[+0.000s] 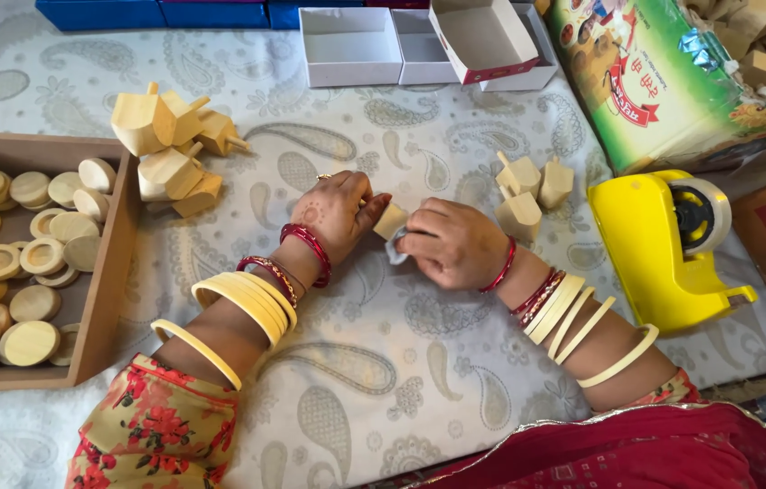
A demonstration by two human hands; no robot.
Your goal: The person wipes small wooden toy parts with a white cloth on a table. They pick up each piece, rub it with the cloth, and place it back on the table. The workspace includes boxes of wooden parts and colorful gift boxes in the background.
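My left hand [339, 210] and my right hand [452, 243] meet at the middle of the table and together hold one small wooden spinning top [391, 220]. The right hand also pinches a scrap of pale cloth or paper [397, 248] under the top. Both wrists carry red and cream bangles. A pile of several wooden tops [172, 145] lies to the left of my left hand. Three more tops [525, 188] stand just right of my right hand.
A wooden tray [111, 272] of round wooden discs [11, 263] sits at the left edge. A yellow tape dispenser [664, 244] stands at the right. Open white boxes [351, 45] line the back. A green printed sack [664, 81] holds more wooden pieces. A paisley cloth [374, 362] covers the table.
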